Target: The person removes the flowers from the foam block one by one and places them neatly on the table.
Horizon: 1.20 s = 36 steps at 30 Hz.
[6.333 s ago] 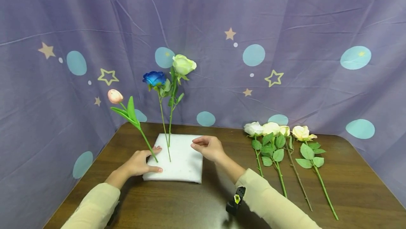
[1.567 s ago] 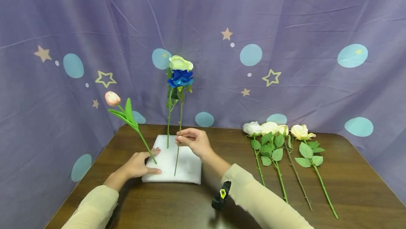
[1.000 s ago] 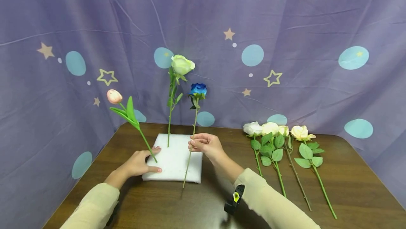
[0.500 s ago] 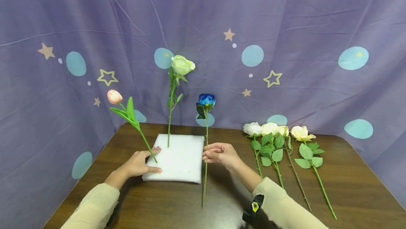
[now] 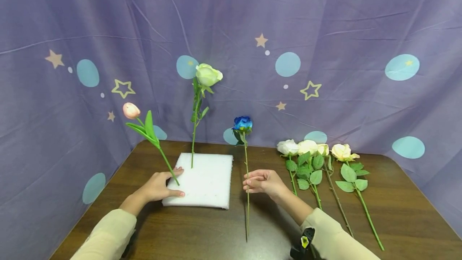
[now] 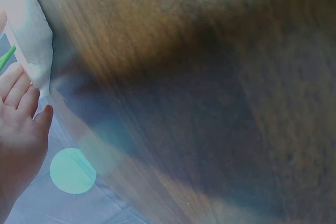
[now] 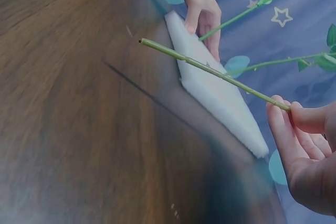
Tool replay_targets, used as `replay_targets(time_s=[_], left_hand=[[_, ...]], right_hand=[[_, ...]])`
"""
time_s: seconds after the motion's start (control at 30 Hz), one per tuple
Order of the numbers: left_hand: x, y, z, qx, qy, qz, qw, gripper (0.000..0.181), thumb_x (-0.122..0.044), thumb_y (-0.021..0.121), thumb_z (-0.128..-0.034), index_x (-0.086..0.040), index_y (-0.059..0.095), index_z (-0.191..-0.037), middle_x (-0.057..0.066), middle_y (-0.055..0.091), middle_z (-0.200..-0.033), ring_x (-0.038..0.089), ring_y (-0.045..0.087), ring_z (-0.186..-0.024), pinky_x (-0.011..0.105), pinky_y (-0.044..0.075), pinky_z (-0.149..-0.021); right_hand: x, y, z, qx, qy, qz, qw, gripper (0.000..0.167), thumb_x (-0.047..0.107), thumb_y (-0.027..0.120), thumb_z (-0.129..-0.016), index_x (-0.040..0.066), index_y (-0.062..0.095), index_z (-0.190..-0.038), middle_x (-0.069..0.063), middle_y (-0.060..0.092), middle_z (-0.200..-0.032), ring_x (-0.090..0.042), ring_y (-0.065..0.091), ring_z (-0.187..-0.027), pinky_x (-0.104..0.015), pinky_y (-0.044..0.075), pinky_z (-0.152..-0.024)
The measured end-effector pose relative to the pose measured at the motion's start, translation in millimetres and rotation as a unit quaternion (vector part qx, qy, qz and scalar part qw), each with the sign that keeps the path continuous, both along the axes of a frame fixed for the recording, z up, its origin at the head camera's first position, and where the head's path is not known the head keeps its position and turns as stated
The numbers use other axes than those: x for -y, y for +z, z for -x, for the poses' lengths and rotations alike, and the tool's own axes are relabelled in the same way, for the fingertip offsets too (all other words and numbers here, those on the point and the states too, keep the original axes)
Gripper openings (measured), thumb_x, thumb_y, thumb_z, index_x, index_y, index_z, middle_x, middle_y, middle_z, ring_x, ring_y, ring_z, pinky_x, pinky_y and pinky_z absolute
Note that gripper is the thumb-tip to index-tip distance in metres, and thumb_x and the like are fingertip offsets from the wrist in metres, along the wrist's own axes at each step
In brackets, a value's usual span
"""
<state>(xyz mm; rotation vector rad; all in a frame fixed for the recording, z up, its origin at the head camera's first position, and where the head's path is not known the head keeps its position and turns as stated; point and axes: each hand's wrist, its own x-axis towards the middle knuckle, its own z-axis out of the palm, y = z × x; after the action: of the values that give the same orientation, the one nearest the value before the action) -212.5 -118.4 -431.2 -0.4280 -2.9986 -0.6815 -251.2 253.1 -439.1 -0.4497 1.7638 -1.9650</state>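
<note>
A white foam block [image 5: 207, 188] lies on the table with a pink tulip [image 5: 131, 110] and a pale green rose [image 5: 208, 75] standing in it. On the block's left edge rests my left hand [image 5: 157, 186], its thumb and fingers spread on the foam to either side of the tulip stem. My right hand [image 5: 265, 184] pinches the stem of a blue rose [image 5: 243, 123] between thumb and fingertips, to the right of the block. Upright in the head view, the blue rose is clear of the foam. The right wrist view shows the bare lower end of its stem [image 7: 178, 56] above the table.
Several pale roses lie on the right of the brown table [image 5: 187, 232], among them a white rose [image 5: 287, 147] and a cream rose [image 5: 344, 152]. Behind the table hangs a purple patterned curtain [image 5: 231, 31].
The blue rose, earlier standing in the foam, is out of it in my right hand, which has carried it right and lower. The left hand stays at the block.
</note>
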Motion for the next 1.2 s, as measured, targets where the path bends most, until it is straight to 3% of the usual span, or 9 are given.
replay_targets(time_s=[0.27, 0.53, 0.9, 1.2], left_hand=[[0.6, 0.5, 0.1, 0.002, 0.000, 0.000, 1.0000, 0.083, -0.047, 0.082, -0.0685, -0.003, 0.056, -0.134, 0.018, 0.054, -0.140, 0.042, 0.050, -0.129, 0.055, 0.041, -0.107], [1.8, 0.0, 1.0, 0.002, -0.005, 0.004, 1.0000, 0.084, -0.047, 0.082, -0.0684, -0.003, 0.056, -0.134, 0.019, 0.054, -0.140, 0.042, 0.051, -0.128, 0.055, 0.043, -0.106], [2.7, -2.2, 2.8, 0.002, -0.003, 0.007, 1.0000, 0.084, -0.049, 0.082, -0.0675, -0.003, 0.057, -0.133, 0.018, 0.055, -0.138, 0.042, 0.052, -0.127, 0.054, 0.043, -0.106], [2.6, -1.8, 5.1, 0.004, -0.004, 0.013, 0.9999, 0.084, -0.050, 0.082, -0.0672, -0.003, 0.058, -0.132, 0.019, 0.055, -0.138, 0.042, 0.053, -0.126, 0.054, 0.043, -0.106]], right_hand=[[-17, -11.4, -1.4, 0.009, -0.005, -0.006, 0.9999, 0.040, -0.003, 0.062, -0.088, -0.024, 0.049, -0.120, -0.004, 0.076, -0.087, -0.011, 0.072, -0.077, -0.028, 0.061, -0.076], [-36, -20.1, -3.4, 0.017, -0.010, -0.015, 0.9997, 0.041, -0.002, 0.061, -0.090, -0.025, 0.048, -0.121, -0.007, 0.076, -0.091, -0.010, 0.072, -0.078, -0.028, 0.061, -0.078], [-72, -20.8, -3.2, 0.016, -0.010, -0.038, 0.9991, 0.039, -0.004, 0.058, -0.090, -0.026, 0.046, -0.120, -0.004, 0.075, -0.090, -0.009, 0.072, -0.079, -0.026, 0.061, -0.076], [-87, -15.3, -2.8, 0.026, -0.049, -0.089, 0.9945, 0.037, -0.005, 0.060, -0.088, -0.026, 0.050, -0.117, -0.004, 0.075, -0.088, -0.009, 0.070, -0.076, -0.025, 0.061, -0.073]])
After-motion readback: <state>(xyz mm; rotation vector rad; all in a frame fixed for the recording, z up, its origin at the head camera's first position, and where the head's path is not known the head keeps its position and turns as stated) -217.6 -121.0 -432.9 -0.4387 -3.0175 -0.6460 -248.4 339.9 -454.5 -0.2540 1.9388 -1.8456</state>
